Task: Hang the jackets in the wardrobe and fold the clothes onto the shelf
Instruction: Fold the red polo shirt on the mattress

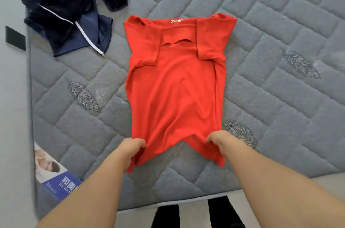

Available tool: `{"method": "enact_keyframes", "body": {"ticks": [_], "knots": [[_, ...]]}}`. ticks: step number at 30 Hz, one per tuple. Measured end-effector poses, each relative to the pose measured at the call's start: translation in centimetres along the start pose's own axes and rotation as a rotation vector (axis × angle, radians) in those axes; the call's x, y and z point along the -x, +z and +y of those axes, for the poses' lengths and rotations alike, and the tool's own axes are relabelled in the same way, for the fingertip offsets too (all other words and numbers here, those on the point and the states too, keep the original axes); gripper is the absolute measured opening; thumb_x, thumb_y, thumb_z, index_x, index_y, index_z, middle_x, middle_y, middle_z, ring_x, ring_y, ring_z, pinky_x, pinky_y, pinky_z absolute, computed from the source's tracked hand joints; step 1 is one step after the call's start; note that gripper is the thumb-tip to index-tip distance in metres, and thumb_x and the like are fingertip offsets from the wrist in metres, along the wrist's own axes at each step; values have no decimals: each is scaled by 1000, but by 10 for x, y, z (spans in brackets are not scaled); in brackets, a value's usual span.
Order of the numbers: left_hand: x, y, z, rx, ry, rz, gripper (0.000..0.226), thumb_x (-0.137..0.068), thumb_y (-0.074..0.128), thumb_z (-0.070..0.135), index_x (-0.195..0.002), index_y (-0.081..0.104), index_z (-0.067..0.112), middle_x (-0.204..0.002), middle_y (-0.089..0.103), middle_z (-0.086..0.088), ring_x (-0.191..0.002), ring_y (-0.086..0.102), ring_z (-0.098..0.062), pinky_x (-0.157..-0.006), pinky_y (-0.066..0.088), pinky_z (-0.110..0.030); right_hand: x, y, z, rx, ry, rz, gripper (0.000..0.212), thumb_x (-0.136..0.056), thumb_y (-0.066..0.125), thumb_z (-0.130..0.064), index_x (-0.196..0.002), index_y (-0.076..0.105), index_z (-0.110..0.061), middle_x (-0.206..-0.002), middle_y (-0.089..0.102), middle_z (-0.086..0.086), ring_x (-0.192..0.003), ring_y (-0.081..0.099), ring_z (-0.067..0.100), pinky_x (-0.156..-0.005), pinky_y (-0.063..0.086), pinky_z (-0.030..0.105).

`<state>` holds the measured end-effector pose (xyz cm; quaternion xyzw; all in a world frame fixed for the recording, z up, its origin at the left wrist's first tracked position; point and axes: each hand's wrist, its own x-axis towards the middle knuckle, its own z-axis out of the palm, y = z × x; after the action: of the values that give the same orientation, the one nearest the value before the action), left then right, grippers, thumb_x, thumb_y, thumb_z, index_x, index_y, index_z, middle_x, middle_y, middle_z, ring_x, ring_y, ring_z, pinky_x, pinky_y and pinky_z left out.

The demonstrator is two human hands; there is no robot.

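Note:
A red short-sleeved shirt (173,85) lies face down on the grey quilted mattress (280,59), collar away from me, both sleeves folded in over its back. My left hand (133,145) grips the shirt's bottom hem at its left corner. At the hem's right corner my right hand (217,140) grips the cloth too. The hem is bunched and lifted slightly between the two hands.
A dark navy garment with white piping (69,9) lies crumpled at the mattress's far left corner. A printed label (54,173) sits at the near left corner. The mattress's near edge runs just before my legs (197,214); a pale wall lies left.

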<state>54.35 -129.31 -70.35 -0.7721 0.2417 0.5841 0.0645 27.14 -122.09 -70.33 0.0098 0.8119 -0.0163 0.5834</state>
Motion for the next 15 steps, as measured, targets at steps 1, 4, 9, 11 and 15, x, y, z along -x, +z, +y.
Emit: {"method": "enact_keyframes", "body": {"ticks": [1,4,9,11,15], "knots": [[5,-4,4,146,-18,-27,5,-81,57,5,-77,56,7,-67,53,-13,-58,50,-25,-58,41,-33,7,-2,3,-20,28,-53,16,-86,62,-5,-102,60,0,-89,58,13,-76,53,23,-66,43,28],[6,-27,20,426,-73,9,17,-89,39,-3,-81,50,7,-66,53,-16,-50,56,-27,-51,54,-38,22,-20,-1,-170,112,-129,23,-92,48,2,-70,50,-5,-60,53,12,-55,45,22,-54,37,25],[34,-39,40,160,-226,-24,18,-94,38,1,-88,54,6,-55,62,-14,-48,59,-25,-42,53,-38,50,-56,-26,-758,198,-144,27,-94,54,-8,-68,51,-15,-44,52,3,-53,42,11,-29,41,18],[45,-34,71,212,-226,-126,20,-94,40,3,-82,55,10,-48,62,-10,-44,62,-23,-47,56,-38,55,-65,-48,-950,212,-228,28,-92,50,-2,-67,50,-13,-42,50,3,-52,42,10,-31,43,18],[47,-41,173,569,-80,-140,28,-98,37,7,-75,53,6,-45,59,-8,-41,59,-18,-37,53,-35,58,-98,-132,-1219,70,-216,29,-96,34,2,-70,48,-2,-64,50,9,-55,44,15,-30,46,26]]}}
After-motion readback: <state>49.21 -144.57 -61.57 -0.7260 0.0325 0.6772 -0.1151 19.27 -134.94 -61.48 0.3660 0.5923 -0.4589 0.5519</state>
